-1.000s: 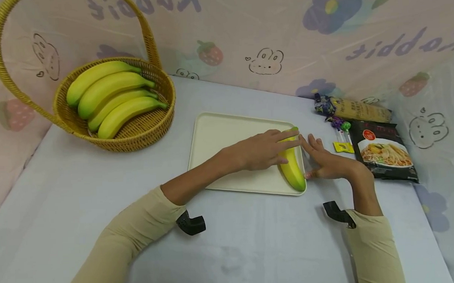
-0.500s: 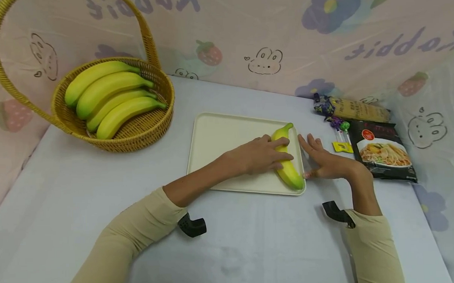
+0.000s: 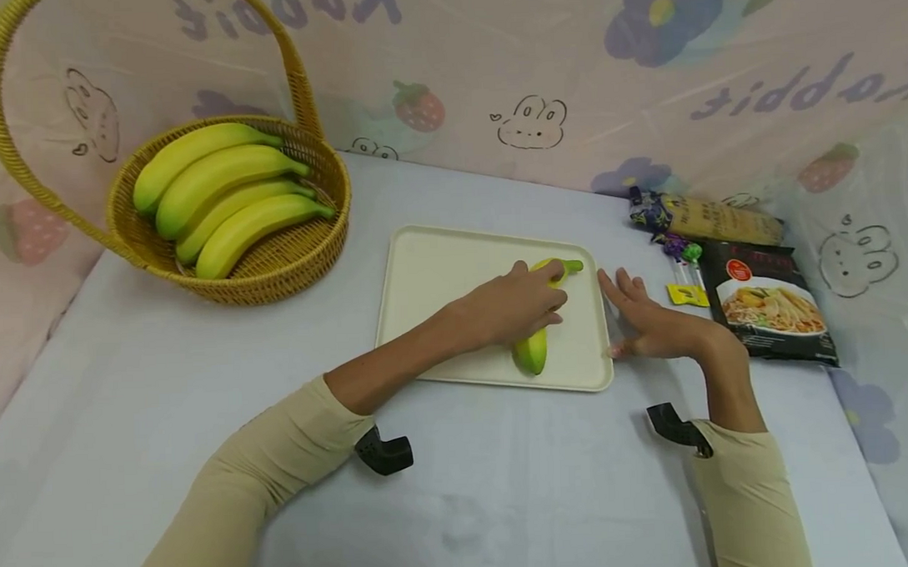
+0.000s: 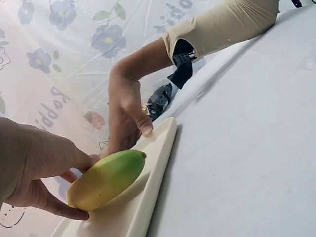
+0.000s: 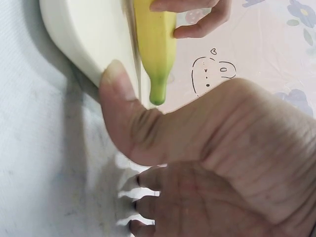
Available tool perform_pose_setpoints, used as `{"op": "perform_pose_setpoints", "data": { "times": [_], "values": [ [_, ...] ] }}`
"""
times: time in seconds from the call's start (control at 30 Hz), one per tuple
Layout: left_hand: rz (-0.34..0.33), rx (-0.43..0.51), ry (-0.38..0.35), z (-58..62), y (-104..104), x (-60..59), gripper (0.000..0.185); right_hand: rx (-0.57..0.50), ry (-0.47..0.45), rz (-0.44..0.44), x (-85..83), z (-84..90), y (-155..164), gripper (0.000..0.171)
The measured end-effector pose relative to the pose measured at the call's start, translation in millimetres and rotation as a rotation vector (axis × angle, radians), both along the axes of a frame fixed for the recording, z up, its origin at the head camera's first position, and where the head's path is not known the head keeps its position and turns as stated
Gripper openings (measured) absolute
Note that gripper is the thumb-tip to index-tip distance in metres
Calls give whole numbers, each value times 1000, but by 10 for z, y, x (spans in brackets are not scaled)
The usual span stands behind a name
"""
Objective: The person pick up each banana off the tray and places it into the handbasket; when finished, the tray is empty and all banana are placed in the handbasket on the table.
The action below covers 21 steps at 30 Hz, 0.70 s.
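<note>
My left hand (image 3: 509,307) grips a yellow banana (image 3: 531,353) with green ends, over the right half of a cream tray (image 3: 438,263). In the left wrist view, the thumb and fingers hold the banana (image 4: 111,177) from both sides. Its stem end (image 5: 157,91) points toward my right hand in the right wrist view. At the tray's right edge, my right hand (image 3: 654,322) rests with its fingers extended and its thumb (image 5: 118,89) touching the rim. Whether the banana touches the tray is hard to tell, as my left hand covers its middle.
A wicker basket (image 3: 266,288) with a tall handle stands at the back left, holding several bananas (image 3: 229,187). At the right lie a black noodle packet (image 3: 770,306), a tan-and-blue package (image 3: 707,216), lollipops (image 3: 682,255) and a small yellow packet (image 3: 687,295).
My left hand has closed around the banana and shifted it leftward from the tray's right edge, turning its stem to the right. My right hand has stayed at the rim.
</note>
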<state>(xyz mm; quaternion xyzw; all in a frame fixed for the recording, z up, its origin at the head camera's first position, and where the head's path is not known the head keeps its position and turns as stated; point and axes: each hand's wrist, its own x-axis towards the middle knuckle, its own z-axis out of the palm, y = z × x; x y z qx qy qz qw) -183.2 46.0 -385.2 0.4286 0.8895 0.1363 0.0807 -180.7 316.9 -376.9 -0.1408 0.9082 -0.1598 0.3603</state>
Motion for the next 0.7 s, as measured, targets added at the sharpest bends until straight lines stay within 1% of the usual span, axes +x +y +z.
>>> {"op": "perform_pose_setpoints", "data": {
  "times": [0.1,0.23,0.37,0.47,0.57,0.7],
  "values": [
    [29,25,-44,58,-35,-10,20,3,-3,-5,4,-11,9,126],
    [63,65,-98,164,-116,-41,13,8,-4,-2,-4,-14,5,126],
    [100,71,-140,298,-213,-76,10,14,-8,-1,-12,-12,6,126],
    [138,76,-175,404,-316,-78,6,15,-13,-5,-9,-16,9,126],
    [184,96,-209,492,-441,-74,11,13,-11,-4,-4,-15,13,126],
    [240,100,-202,604,-591,-89,26,2,-6,-6,0,-14,14,127]
  ]
}}
